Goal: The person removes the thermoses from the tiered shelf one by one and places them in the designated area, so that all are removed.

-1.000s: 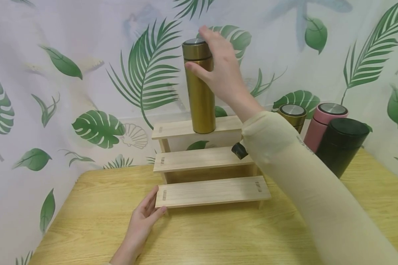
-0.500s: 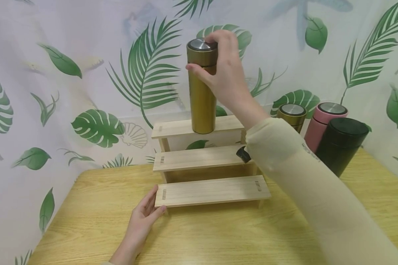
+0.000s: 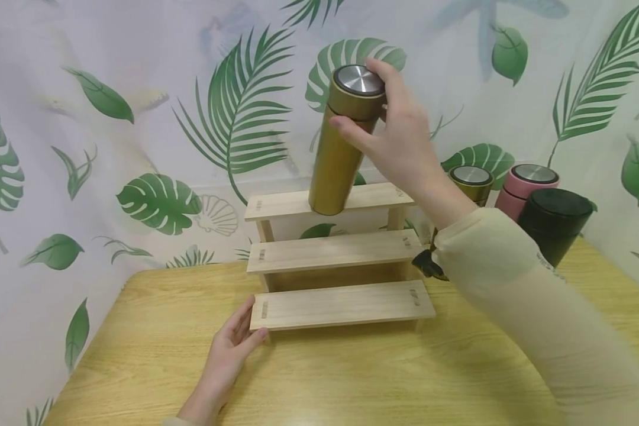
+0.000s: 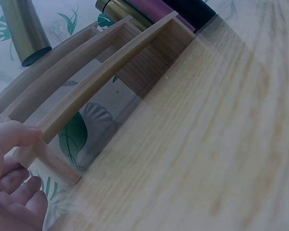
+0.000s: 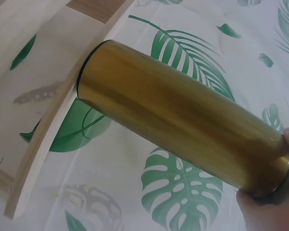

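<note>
In the head view my right hand grips a gold thermos flask round its upper part, just under the steel-topped lid. The flask leans, its top toward the right and its base at the top tier of a three-tier wooden shelf rack. Whether the base touches that tier I cannot tell. In the right wrist view the gold body spans the frame, with fingertips at the lid end. My left hand holds the left end of the lowest tier, thumb at the front edge; in the left wrist view its other fingers curl below the board.
To the right of the rack stand a second gold flask, a pink flask and a black flask, close together and partly behind my right sleeve. A leaf-patterned curtain hangs behind the wooden table.
My right hand has moved right and slightly down, tipping the flask's top rightward from nearly upright while its base stays at about the same place. The left hand has kept its hold.
</note>
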Tool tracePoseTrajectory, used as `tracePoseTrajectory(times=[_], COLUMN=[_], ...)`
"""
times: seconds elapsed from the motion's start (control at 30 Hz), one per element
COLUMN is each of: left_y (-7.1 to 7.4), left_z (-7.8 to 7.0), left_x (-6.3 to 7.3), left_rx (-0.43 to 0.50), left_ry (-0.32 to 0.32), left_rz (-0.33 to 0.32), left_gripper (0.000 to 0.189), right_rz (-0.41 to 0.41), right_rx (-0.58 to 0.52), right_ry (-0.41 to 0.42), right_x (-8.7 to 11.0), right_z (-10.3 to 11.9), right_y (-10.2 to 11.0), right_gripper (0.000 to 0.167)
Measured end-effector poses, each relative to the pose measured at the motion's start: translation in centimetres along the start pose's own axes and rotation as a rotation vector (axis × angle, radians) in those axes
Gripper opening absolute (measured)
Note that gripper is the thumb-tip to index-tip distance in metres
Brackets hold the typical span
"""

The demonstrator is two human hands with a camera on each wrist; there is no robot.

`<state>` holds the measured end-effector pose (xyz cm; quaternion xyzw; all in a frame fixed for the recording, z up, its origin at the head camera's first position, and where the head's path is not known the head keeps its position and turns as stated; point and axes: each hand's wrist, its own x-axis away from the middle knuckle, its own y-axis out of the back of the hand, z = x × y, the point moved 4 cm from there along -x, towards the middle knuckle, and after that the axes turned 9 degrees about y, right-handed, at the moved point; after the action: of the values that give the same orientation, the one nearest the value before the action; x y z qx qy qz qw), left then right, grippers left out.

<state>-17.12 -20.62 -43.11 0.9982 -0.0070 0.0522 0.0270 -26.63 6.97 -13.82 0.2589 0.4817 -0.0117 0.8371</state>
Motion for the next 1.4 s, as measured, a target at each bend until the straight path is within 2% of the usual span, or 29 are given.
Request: tracePoseTrajectory(times=[0.23,0.4,0.57,0.67,0.87,1.03,1.17,1.3,1.4], left_y=[0.0,0.0,-0.1,-0.1,0.0,0.0,0.0,0.0,0.0], left_z=[0.1,0.2,0.1,0.1,0.1,0.1,0.1,0.2,0.2], left_x=[-0.2,-0.2,-0.2,-0.2,-0.1,-0.1,-0.2,-0.2,-0.2], left_rx=[0.008,0.012,0.012,0.011,0.003,-0.002,0.003,0.007,0.008], left_ry=[-0.005,0.007,0.002,0.001,0.012,0.017,0.015,0.015,0.021], left_rz=[-0.002,-0.002,0.006,0.006,0.000,-0.001,-0.008,-0.014,-0.012], left_gripper=[0.071,0.071,0.071,0.071,0.071,0.071,0.071,0.071,0.071], right_rz=[-0.008,-0.060,-0.117,-0.159,-0.203,-0.179,-0.117,-0.016,0.034], right_rx=[-0.038,-0.071,0.021,0.058,0.146,0.237,0.269,0.299,0.330], right_ry=[0.009,0.048,0.104,0.104,0.055,0.008,-0.082,-0.229,-0.279], right_x=[2.0,3.6,5.6,6.9,9.3,10.8,11.7,12.7,13.2], right_z=[0.4,1.0,1.3,1.2,0.2,-0.9,-2.2,-3.6,-4.4], right_y=[1.7,2.7,4.7,6.4,9.2,10.2,10.4,10.2,10.1], right_gripper=[0.075,0.073,0.069,0.069,0.068,0.066,0.067,0.069,0.071])
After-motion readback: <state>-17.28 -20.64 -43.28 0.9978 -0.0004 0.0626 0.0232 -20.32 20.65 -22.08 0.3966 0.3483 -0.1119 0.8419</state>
